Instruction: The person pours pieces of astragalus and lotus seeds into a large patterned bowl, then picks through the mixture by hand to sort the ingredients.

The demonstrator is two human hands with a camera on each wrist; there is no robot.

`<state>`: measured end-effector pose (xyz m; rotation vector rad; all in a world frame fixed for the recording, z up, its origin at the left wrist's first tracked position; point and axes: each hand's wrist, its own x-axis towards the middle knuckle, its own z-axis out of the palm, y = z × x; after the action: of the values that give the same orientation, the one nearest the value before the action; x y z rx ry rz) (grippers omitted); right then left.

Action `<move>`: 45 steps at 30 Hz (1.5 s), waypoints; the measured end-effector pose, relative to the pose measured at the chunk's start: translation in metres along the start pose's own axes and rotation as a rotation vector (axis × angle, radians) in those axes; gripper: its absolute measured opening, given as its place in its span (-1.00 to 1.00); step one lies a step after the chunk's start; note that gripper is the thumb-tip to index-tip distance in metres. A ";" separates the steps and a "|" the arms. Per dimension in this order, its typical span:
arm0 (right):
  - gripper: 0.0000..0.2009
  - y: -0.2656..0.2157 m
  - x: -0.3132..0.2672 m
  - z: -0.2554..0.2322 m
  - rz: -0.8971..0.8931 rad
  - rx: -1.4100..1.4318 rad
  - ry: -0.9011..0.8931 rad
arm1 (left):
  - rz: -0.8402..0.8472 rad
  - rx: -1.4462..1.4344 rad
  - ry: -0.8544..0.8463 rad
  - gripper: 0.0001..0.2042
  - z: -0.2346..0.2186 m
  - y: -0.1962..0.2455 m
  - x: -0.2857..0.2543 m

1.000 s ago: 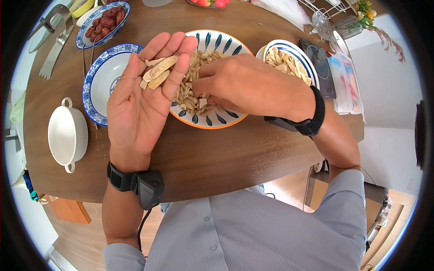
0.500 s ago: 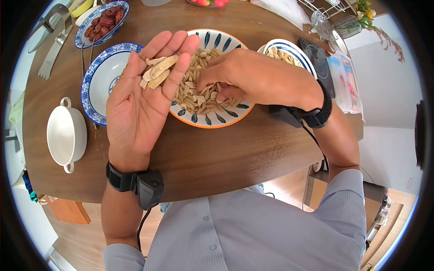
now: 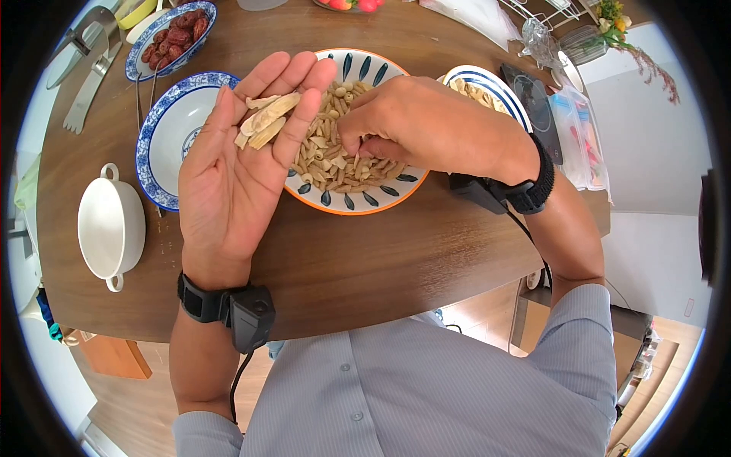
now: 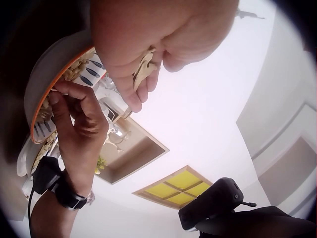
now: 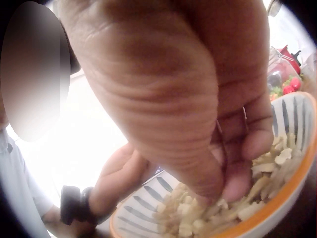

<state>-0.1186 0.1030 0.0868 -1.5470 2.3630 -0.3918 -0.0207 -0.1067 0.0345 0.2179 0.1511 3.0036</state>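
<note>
Slices (image 3: 266, 122) on left hand (image 3: 236, 179), right hand (image 3: 415, 126) down in striped bowl (image 3: 337, 204)

Resting loose near the finger roots of the left palm, beside the striped bowl's left side. Left grip: released, palm up, fingers extended, only carrying. Right grip: curled, thumb and fingertips close together among small pieces (image 3: 329, 164); cannot tell if pinching one.

Likely step: picking through pieces with right fingers, left palm as holder. To do well: hold left palm level, slightly cupped, so as not to tip slices back in. Pinch with fingertips only, one piece at a time; avoid raking pieces over the rim. Probably dry and brittle, so squeeze gently.

Pose: left forearm up from near table edge, hand overlapping bowl's left side. Right forearm in from the right, back of hand up, fingers pointing down.

Further out: blue-rimmed bowl (image 3: 146, 145) partly behind left hand; white pot (image 3: 114, 228) left of that; red dates (image 3: 171, 47) at far left; small bowl (image 3: 520, 103) of pale slices partly behind right hand.
</note>
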 end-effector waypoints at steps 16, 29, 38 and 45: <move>-0.91 0.024 -0.001 -0.011 -0.062 0.128 0.079 | 0.008 0.033 -0.022 -0.47 0.005 -0.004 0.000; -0.89 -0.008 0.013 -0.049 -0.114 0.326 0.346 | -0.046 0.097 0.025 -0.45 0.004 -0.007 -0.002; -0.94 -0.023 0.023 -0.029 -0.217 0.168 0.307 | -0.108 0.126 -0.110 -0.49 -0.013 -0.004 -0.004; -0.82 -0.022 0.025 -0.041 -0.328 0.215 0.277 | -0.129 0.191 -0.198 -0.50 -0.021 -0.001 -0.002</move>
<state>-0.1259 0.0743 0.1307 -1.8748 2.1592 -0.9570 -0.0215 -0.1081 0.0136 0.5015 0.4153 2.8178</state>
